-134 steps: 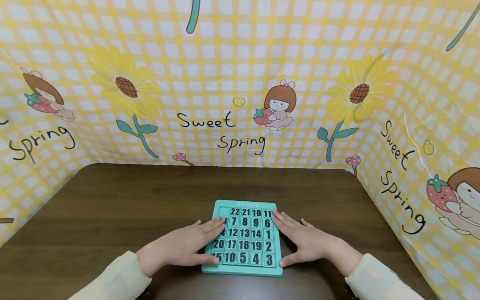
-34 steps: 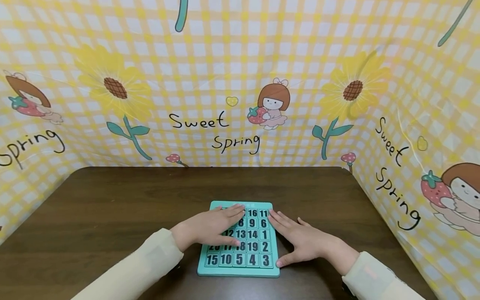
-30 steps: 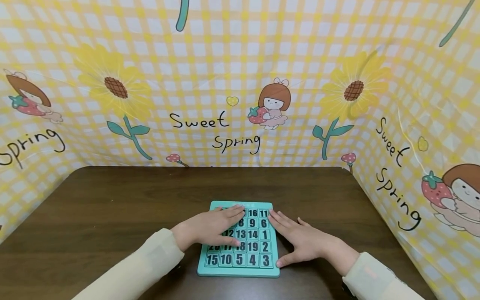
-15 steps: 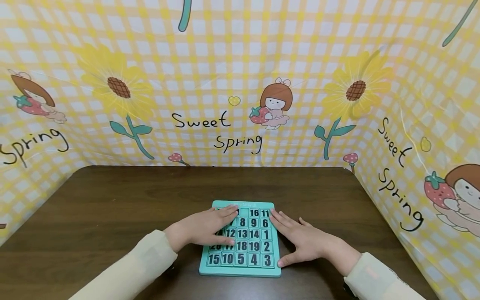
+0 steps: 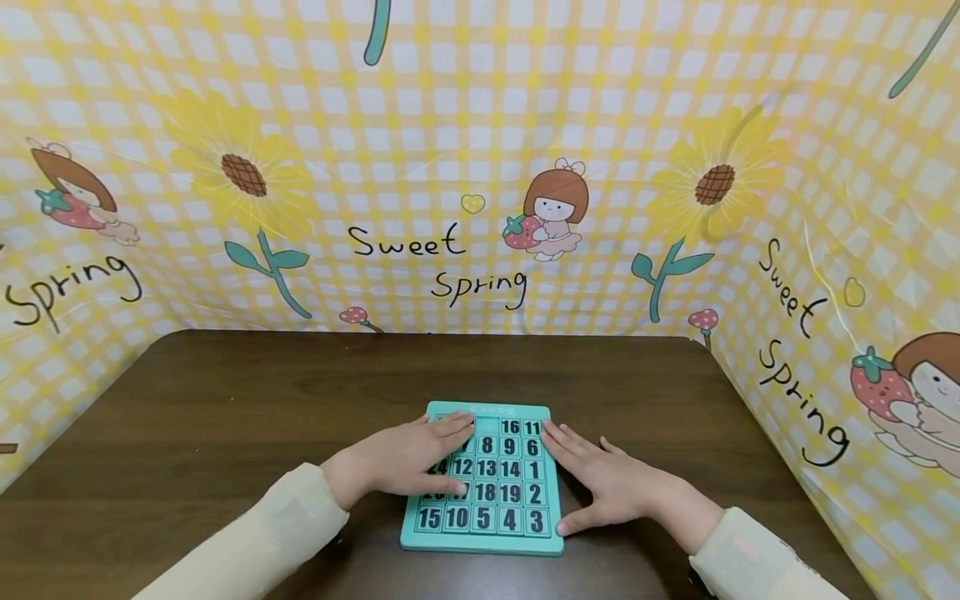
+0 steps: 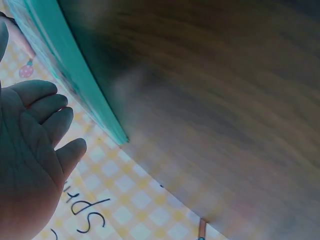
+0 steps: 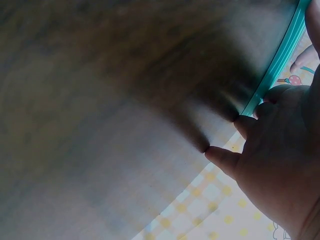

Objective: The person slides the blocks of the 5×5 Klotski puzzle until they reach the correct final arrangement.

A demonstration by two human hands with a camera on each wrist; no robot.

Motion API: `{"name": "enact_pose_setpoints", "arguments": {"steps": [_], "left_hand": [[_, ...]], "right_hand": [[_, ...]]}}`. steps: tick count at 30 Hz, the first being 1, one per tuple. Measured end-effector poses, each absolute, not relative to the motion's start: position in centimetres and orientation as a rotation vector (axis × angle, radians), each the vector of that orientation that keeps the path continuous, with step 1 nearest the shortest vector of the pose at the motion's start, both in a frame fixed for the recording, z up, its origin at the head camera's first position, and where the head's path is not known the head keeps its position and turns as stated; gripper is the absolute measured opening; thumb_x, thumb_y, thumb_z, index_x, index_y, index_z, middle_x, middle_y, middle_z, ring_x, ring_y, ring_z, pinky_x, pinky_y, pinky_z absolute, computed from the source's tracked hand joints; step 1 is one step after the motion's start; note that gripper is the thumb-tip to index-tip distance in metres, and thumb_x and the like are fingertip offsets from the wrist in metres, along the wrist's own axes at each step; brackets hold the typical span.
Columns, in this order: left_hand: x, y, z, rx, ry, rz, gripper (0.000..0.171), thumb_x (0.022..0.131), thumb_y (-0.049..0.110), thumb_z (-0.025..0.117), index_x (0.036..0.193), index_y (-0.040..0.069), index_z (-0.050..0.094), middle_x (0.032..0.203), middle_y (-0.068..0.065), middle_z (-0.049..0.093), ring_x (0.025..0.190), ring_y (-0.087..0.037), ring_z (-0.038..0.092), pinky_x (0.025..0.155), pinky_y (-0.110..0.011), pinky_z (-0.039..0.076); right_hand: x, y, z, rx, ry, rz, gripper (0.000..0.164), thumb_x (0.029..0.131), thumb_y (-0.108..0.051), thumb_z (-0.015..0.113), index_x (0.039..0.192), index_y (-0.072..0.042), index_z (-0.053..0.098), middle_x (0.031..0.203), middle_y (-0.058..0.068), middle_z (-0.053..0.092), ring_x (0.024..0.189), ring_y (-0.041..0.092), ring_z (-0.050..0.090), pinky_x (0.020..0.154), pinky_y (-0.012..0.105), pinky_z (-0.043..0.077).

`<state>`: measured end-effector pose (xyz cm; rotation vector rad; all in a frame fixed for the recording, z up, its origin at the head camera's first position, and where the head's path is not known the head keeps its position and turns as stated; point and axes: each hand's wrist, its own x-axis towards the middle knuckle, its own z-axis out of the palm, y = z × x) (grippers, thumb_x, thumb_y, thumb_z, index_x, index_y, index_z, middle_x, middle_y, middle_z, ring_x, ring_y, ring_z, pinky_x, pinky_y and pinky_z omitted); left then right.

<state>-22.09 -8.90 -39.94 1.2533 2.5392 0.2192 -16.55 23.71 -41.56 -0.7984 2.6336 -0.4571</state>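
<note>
A turquoise sliding number puzzle [image 5: 480, 543] lies flat on the table, its tiles marked with black numbers. Its empty slot [image 5: 487, 426] is in the top row, just left of tile 16 [image 5: 510, 427]. My left hand [image 5: 405, 457] reaches over the puzzle's left side, fingers straight, fingertips on the top row beside that slot and thumb over tile 17. It hides several tiles at the upper left. Along the puzzle's right edge rests my right hand [image 5: 615, 482], fingertips by tile 11 and thumb near the lower right corner. The left wrist view shows the left palm [image 6: 30, 135] with fingers extended.
The dark wooden table [image 5: 285, 375] extends around the puzzle. A yellow checked cloth [image 5: 420, 150] with sunflowers and "Sweet Spring" lettering hangs behind it and along both sides.
The empty slot was at the top left corner; tiles 22 and 21 have since slid left. My left hand moved right over the top row, then back left a little. The right hand stays put.
</note>
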Motion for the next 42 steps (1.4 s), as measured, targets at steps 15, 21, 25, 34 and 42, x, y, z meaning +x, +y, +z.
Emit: {"name": "enact_pose_setpoints", "arguments": {"steps": [15, 21, 25, 34, 42], "left_hand": [[-22.4, -6.0, -39.5, 1.286, 2.519, 0.153, 0.082, 0.096, 0.063, 0.049, 0.159, 0.016, 0.025, 0.167, 0.001, 0.019, 0.156, -0.018, 0.015, 0.122, -0.054, 0.023], [-22.6, -4.9, -39.4, 1.323, 2.508, 0.122, 0.082, 0.096, 0.062, 0.049, 0.159, 0.014, 0.026, 0.168, 0.0, 0.018, 0.155, -0.018, 0.016, 0.122, -0.055, 0.023], [-22.7, -4.3, -39.6, 1.318, 2.506, 0.081, 0.083, 0.096, 0.064, 0.048, 0.159, 0.016, 0.024, 0.168, 0.001, 0.016, 0.156, -0.015, 0.014, 0.122, -0.053, 0.022], [-23.1, -3.6, -39.9, 1.285, 2.504, 0.039, 0.084, 0.095, 0.066, 0.047, 0.159, 0.017, 0.024, 0.168, 0.002, 0.015, 0.155, -0.014, 0.014, 0.123, -0.051, 0.021], [-23.1, -4.0, -40.3, 1.301, 2.504, 0.038, 0.085, 0.095, 0.067, 0.045, 0.16, 0.017, 0.023, 0.168, 0.002, 0.014, 0.155, -0.014, 0.013, 0.123, -0.052, 0.022]], "right_hand": [[-16.7, 23.6, -41.5, -0.792, 2.636, -0.449, 0.113, 0.079, -0.074, 0.063, 0.162, -0.018, 0.009, 0.17, 0.0, 0.001, 0.156, 0.029, 0.006, 0.112, 0.075, 0.016], [-16.7, 23.7, -41.6, -0.791, 2.637, -0.446, 0.113, 0.079, -0.074, 0.063, 0.162, -0.018, 0.01, 0.17, 0.0, 0.001, 0.156, 0.03, 0.006, 0.113, 0.075, 0.016], [-16.7, 23.6, -41.6, -0.793, 2.636, -0.446, 0.113, 0.08, -0.074, 0.063, 0.162, -0.017, 0.01, 0.17, 0.0, 0.001, 0.156, 0.03, 0.006, 0.112, 0.075, 0.016], [-16.6, 23.6, -41.4, -0.795, 2.634, -0.447, 0.113, 0.08, -0.072, 0.064, 0.161, -0.015, 0.011, 0.17, 0.002, 0.002, 0.156, 0.031, 0.007, 0.112, 0.076, 0.016], [-16.5, 23.6, -41.3, -0.786, 2.631, -0.449, 0.112, 0.081, -0.072, 0.064, 0.162, -0.016, 0.01, 0.17, 0.001, 0.001, 0.156, 0.031, 0.006, 0.112, 0.075, 0.016]]}}
